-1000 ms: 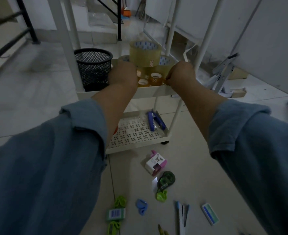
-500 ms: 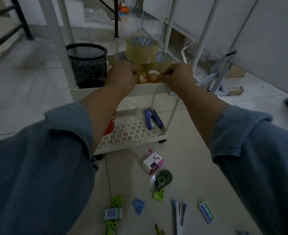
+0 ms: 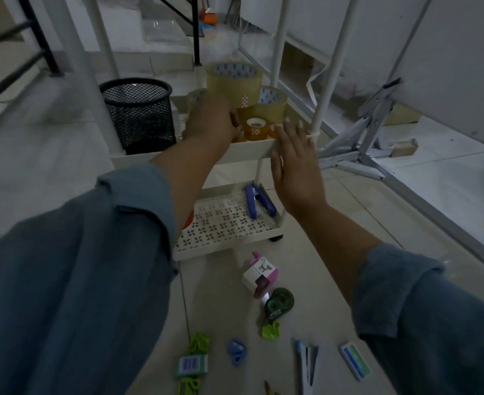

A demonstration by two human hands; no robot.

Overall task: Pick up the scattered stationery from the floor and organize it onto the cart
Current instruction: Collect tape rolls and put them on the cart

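The white cart (image 3: 249, 151) stands ahead; its upper tray holds stacked clear tape rolls (image 3: 235, 84), a small amber tape roll (image 3: 254, 128) and a black mesh bin (image 3: 139, 115). My left hand (image 3: 209, 121) reaches over the tray's front rim beside the small roll; its fingers are hidden behind its back. My right hand (image 3: 295, 166) hovers just in front of the rim, fingers straight, holding nothing. A blue stapler (image 3: 259, 201) lies on the lower perforated shelf (image 3: 223, 226). On the floor lie a pink-and-white box (image 3: 259, 273), a green correction tape (image 3: 279, 302), pens (image 3: 306, 363) and an eraser (image 3: 355, 360).
More small items lie on the tiles nearer me: a green clip (image 3: 270, 329), a blue piece (image 3: 236, 352) and a green labelled pack (image 3: 193, 364). A folded white metal stand (image 3: 360, 143) lies right of the cart. Black railings (image 3: 35, 52) run at the left.
My right hand has drawn back from the small tape rolls and opened flat in front of the tray rim. My left hand stays at the tray.
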